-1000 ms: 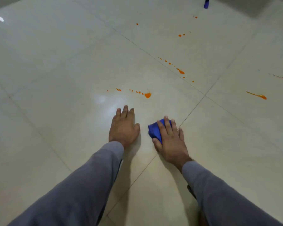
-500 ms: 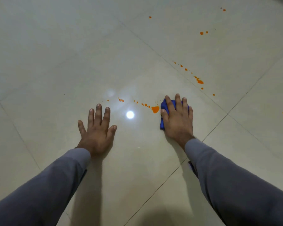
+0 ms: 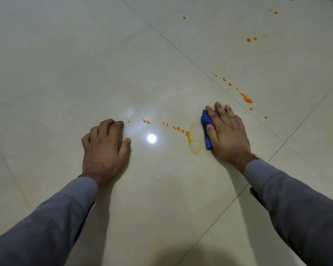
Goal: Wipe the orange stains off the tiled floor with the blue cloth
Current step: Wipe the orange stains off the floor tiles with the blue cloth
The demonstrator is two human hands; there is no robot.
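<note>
Blue cloth (image 3: 207,129) sits bunched under the right hand (image 3: 227,133), flat on the tiled floor (image 3: 85,64); fingers (image 3: 210,115) lie fairly straight over it, pressing down, thumb along its near edge, not wrapped round it. Just left of the cloth is a pale orange smear (image 3: 195,140) w/ a darker streak at its left edge.

Risks: cloth is wadded small, so it may just spread the wet orange into a wider film vs. lifting it. Left hand (image 3: 104,148) props on the floor, fingers curled under, holding nothing; its fingertips are near the end of the drop trail (image 3: 178,128), so a shift could smudge a drop. Glossy tile + wet patch = palm could slip.

Count: 1 cloth, 2 hands, roughly 4 stain groups: near trail, diagonal trail (image 3: 246,99) by the grout line, 2 far pairs approx. Single drops too many/small to tally.
</note>
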